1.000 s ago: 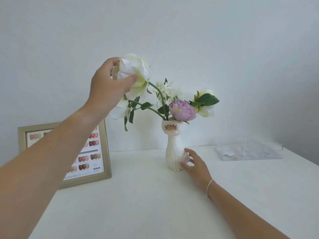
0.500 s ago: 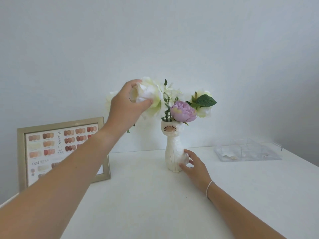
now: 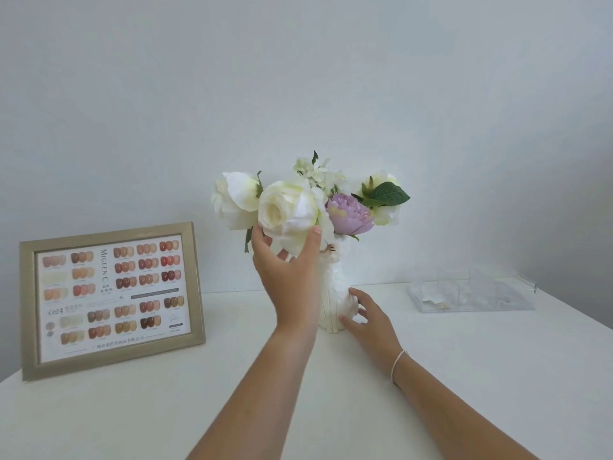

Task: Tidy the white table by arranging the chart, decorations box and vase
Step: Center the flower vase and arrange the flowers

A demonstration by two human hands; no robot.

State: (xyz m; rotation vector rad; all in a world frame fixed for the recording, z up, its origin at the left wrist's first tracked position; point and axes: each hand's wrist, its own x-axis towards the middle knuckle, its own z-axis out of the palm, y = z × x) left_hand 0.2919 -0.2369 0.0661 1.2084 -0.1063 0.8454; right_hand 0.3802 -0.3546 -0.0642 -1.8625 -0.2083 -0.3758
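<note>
At the far left of the white bench (image 3: 331,410) the framed chart (image 3: 111,298) stands upright near the back edge, well apart from everything else. Next, the left hand (image 3: 288,270) cups the underside of a big white flower (image 3: 287,210), thumb and fingers spread round the bloom in a loose, wide grip. A second ago that flower was held high and out to the left on its bent stem; it has now been brought down and tucked against the bunch, so the bouquet looks compact. Just right, the vase (image 3: 333,293) stands upright mid-bench, and the right hand (image 3: 368,318) steadies its base, fingers lightly curved against it. Far right, the clear decorations box (image 3: 471,293) lies flat near the back edge. The flower shaping seems nearly finished; positioning the three things probably comes next.
</note>
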